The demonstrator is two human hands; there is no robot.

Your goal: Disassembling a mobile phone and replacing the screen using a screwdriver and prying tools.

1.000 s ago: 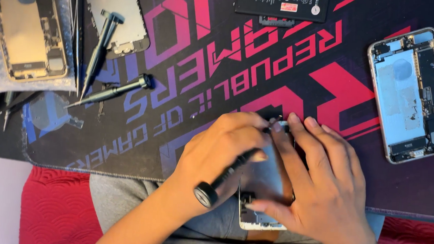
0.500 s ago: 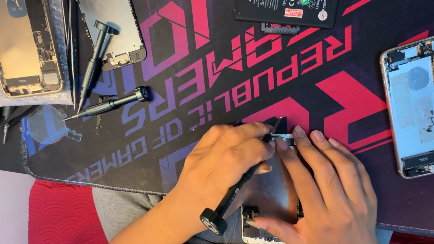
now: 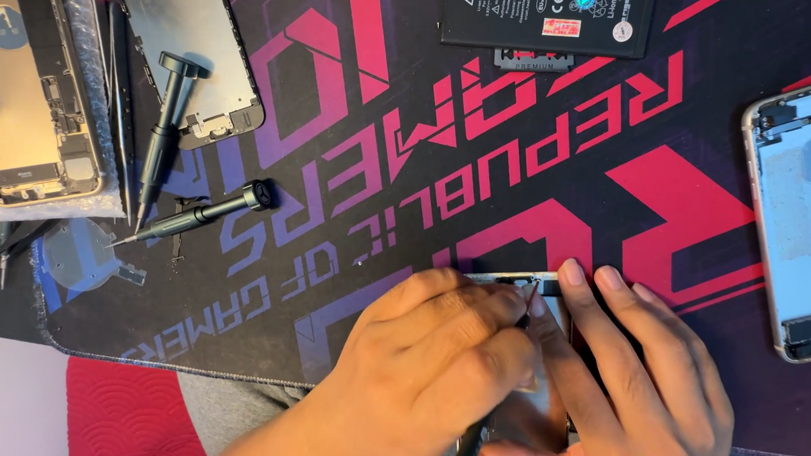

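Both hands mostly hide a thin metal phone part [image 3: 547,356] on the printed mat's [image 3: 410,145] near edge. Left hand [image 3: 435,368] fingers grip a slim black screwdriver [image 3: 468,449], tip obscured; right hand [image 3: 628,388] fingers lie flat, steadying the part.

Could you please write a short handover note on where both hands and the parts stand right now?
Left hand: grips a screwdriver, tip at the top edge of the phone under both hands.
Right hand: lies flat on that phone, steadying it; fingers reach its top edge.
Parts on the mat: battery at top, open silver phone at right, open gold phone and a screen panel at left, two spare drivers beside them.
Done: both side phones are opened.
Left: cannot tell; the work spot is hidden by the hands.
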